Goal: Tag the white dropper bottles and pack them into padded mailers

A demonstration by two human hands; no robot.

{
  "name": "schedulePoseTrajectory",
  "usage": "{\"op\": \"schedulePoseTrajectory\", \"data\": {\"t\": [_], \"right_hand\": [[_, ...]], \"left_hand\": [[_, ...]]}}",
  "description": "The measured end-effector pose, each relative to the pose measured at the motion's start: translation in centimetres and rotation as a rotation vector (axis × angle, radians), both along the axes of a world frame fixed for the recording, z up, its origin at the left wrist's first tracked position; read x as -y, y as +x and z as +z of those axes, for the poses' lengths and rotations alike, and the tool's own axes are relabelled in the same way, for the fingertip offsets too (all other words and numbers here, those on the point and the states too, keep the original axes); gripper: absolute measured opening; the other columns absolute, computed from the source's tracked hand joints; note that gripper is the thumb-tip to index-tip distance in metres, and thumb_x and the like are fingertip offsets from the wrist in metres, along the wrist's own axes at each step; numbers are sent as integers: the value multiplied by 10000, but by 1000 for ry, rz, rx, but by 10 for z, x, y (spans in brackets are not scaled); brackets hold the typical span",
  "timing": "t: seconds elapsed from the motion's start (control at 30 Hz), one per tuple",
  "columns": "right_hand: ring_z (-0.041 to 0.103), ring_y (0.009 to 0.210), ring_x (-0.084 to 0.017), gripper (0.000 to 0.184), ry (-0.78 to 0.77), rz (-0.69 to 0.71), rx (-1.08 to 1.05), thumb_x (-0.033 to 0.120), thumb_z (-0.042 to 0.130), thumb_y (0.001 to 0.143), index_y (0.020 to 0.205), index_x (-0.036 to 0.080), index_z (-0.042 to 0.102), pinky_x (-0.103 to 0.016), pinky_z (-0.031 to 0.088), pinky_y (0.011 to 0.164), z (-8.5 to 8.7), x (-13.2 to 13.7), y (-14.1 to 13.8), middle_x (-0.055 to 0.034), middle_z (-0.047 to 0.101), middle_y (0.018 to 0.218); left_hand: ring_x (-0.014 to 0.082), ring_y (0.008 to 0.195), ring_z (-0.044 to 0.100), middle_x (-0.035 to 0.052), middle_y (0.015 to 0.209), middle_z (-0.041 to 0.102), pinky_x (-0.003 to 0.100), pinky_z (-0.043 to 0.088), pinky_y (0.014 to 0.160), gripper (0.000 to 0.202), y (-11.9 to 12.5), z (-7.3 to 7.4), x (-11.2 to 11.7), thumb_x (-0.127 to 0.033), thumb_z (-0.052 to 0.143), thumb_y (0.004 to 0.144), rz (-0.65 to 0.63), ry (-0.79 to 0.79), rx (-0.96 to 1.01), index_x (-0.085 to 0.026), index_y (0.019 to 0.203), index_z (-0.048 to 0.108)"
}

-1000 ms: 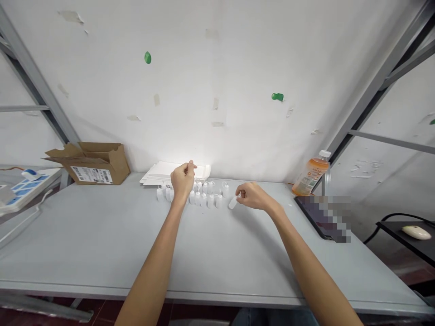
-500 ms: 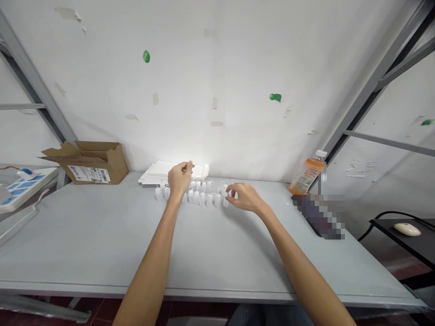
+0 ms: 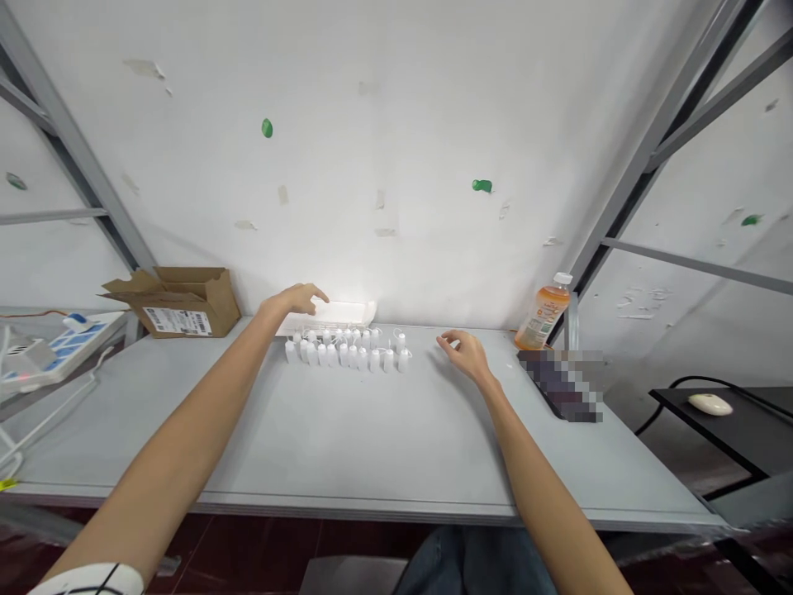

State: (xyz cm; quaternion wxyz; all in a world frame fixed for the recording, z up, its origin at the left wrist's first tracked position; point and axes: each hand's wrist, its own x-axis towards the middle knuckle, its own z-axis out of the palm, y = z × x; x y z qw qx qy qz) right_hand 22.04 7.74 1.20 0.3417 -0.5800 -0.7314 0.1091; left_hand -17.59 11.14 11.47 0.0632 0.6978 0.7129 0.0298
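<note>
Small white plastic bottles (image 3: 353, 357) with thin looped strips at their caps stand upright in two rows toward the back of the table. Above the white flat sheets (image 3: 347, 312) behind the rows, my left hand (image 3: 301, 299) is open, its fingers reaching right; whether it touches the sheets I cannot tell. To the right of the rows, apart from the end bottle (image 3: 404, 360), my right hand (image 3: 464, 351) is open with fingers loosely bent and nothing visible in them.
An open cardboard box (image 3: 195, 302) stands at the back left, near a power strip (image 3: 74, 343) with cables. On the right are an orange drink bottle (image 3: 543, 314), a blurred-out dark flat object (image 3: 561, 384), and a black side table (image 3: 743, 421) carrying a pale mouse (image 3: 709, 404).
My left hand has moved left and its fingers have opened, uncovering bottles. My right hand has drawn away rightward from the end bottle, which stays standing. The camera view has shifted.
</note>
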Motion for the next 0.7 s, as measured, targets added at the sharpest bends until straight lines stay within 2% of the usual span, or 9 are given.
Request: {"op": "schedulePoseTrajectory", "data": {"t": [0.13, 0.3, 0.4, 0.57, 0.7], "right_hand": [[623, 702, -165, 327, -51, -18, -21, 432, 473, 851, 896, 191, 690, -271, 407, 661, -11, -5, 9, -47, 705, 931], [636, 714, -191, 364, -60, -34, -35, 439, 448, 851, 868, 178, 700, -277, 416, 662, -16, -7, 15, -67, 706, 806], [640, 713, -202, 378, -55, -52, -49, 451, 442, 852, 857, 178, 702, -281, 419, 660, -16, -8, 16, -67, 698, 741], [645, 706, -191, 366, -40, -52, -65, 433, 439, 862, 818, 181, 701, -273, 425, 684, -16, -5, 16, -61, 699, 755], [643, 715, -197, 350, -62, -50, -39, 410, 446, 862, 824, 176, 702, -272, 420, 679, -14, -2, 16, -59, 683, 689]], "left_hand": [[304, 1141, 554, 57, 1317, 578, 297, 462, 837, 655, -11, -13, -12, -201, 651, 543, -52, -77, -30, -272, 1194, 644], [241, 1116, 582, 19, 1219, 653, 250, 451, 864, 457, -21, -30, -14, -299, 594, 651, -80, -23, -29, -278, 1096, 694], [228, 1106, 589, 37, 1189, 669, 253, 439, 897, 388, -24, -37, -15, -322, 543, 706, -79, 10, -39, -258, 1050, 713], [256, 1136, 572, 67, 1273, 615, 296, 444, 926, 615, -23, -43, -16, -254, 596, 615, -80, 26, -51, -248, 1230, 617], [287, 1104, 594, 72, 1249, 630, 307, 479, 870, 648, -22, -42, -17, -198, 597, 553, -97, 1, -39, -255, 1197, 644]]}}
